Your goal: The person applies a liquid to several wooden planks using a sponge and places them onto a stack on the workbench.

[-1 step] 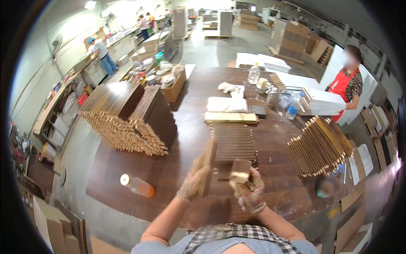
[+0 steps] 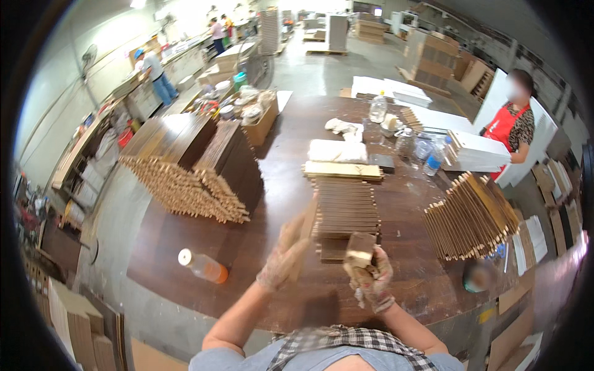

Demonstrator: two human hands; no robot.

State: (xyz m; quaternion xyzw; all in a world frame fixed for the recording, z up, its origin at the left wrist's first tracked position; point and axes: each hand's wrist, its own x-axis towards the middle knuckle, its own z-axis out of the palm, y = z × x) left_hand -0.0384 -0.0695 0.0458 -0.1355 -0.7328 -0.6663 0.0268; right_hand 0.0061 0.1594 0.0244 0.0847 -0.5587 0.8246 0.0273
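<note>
My gloved left hand (image 2: 279, 263) grips a brown wooden slat (image 2: 305, 226), tilted up and smeared by motion. In my gloved right hand (image 2: 378, 281) is a small brown block (image 2: 360, 248) with a pale face; a whitish cloth seems to hang beneath it. Just beyond both hands lies a row of dark slats (image 2: 346, 207), packed side by side on the brown table (image 2: 297, 290). A separate short dark piece (image 2: 333, 250) rests at the row's near end, close to the right hand.
Stacked dark boards (image 2: 179, 164) stand at left, fanned slats (image 2: 470, 219) at right. A bottle of orange liquid (image 2: 204, 266) stands near my left arm. Beyond are a folded white cloth (image 2: 337, 151), clear bottles (image 2: 433, 162) and a cluttered carton (image 2: 263, 123). A person in a red apron (image 2: 504, 130) stands right.
The whole view has shifted slightly, so the table's things sit a little further right. Both hands keep their holds; the slat in my left hand is blurred and slightly differently tilted.
</note>
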